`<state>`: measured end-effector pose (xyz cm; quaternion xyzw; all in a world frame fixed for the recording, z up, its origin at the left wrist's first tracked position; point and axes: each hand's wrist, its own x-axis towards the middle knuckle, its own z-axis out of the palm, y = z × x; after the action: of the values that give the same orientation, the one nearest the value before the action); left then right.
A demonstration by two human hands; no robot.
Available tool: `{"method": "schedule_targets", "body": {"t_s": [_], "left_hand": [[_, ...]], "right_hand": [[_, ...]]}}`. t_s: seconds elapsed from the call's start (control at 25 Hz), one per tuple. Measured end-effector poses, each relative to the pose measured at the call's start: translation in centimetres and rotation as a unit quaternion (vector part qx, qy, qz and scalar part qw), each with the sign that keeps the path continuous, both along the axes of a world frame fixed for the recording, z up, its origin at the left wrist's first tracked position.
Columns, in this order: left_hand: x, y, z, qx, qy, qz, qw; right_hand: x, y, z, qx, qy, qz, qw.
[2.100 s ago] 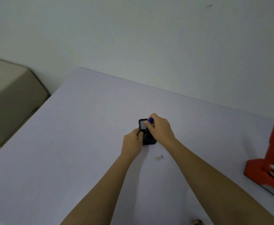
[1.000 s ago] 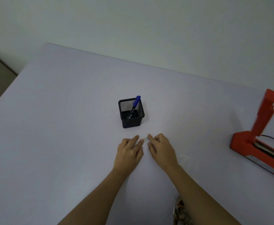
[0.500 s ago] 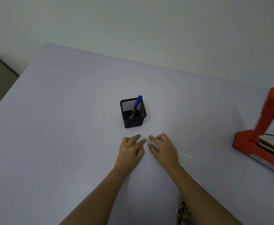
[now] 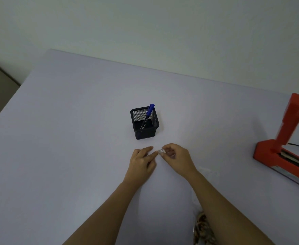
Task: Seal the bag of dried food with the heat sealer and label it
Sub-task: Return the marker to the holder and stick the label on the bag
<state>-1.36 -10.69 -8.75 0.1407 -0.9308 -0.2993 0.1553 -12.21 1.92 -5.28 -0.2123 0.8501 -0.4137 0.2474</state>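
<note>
The small label (image 4: pixel 161 151) sits mid-table, pinched by the right hand (image 4: pixel 178 159), with straight fingers of the left hand (image 4: pixel 141 160) touching its end. Labelling seems underway; next it needs peeling and pressing onto the bag of dried food (image 4: pixel 202 227) at the near edge.

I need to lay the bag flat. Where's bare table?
Widest: table left of the pen holder, out to its edge. Also between pen holder and heat sealer. Crowded: where left hand and right hand meet at the label, and by the bag.
</note>
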Motion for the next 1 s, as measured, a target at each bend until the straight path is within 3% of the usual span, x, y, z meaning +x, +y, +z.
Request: {"method": "schedule_targets", "body": {"t_s": [0.2,0.28,0.44,0.52,0.64,0.76,1.0], "left_hand": [[0.0,-0.5,0.4,0.04,-0.02,-0.025,0.999],[0.1,-0.8,1.8,0.123,-0.043,0.005,0.991],[1.7,-0.5,6.7,0.3,-0.068,0.132,0.943],[2.8,0.6,9.7,0.354,-0.07,0.122,0.925],[4.4,2.8,14.7,0.429,-0.008,0.102,0.898],[5.6,4.6,18.6,0.452,0.043,0.078,0.888],[6.7,7.2,22.2,0.413,0.075,0.037,0.907]], "right_hand": [[-0.5,-0.3,0.6,0.04,-0.03,-0.027,0.998],[0.2,-0.4,1.5,0.033,-0.035,-0.037,0.998],[3.5,0.5,5.7,-0.066,-0.052,-0.133,0.987],[5.6,1.4,8.9,-0.131,-0.082,-0.185,0.971],[8.1,3.2,13.6,-0.213,-0.11,-0.225,0.944],[9.9,4.9,16.8,-0.237,-0.076,-0.243,0.937],[12.7,7.2,20.5,-0.234,-0.067,-0.199,0.949]]}}
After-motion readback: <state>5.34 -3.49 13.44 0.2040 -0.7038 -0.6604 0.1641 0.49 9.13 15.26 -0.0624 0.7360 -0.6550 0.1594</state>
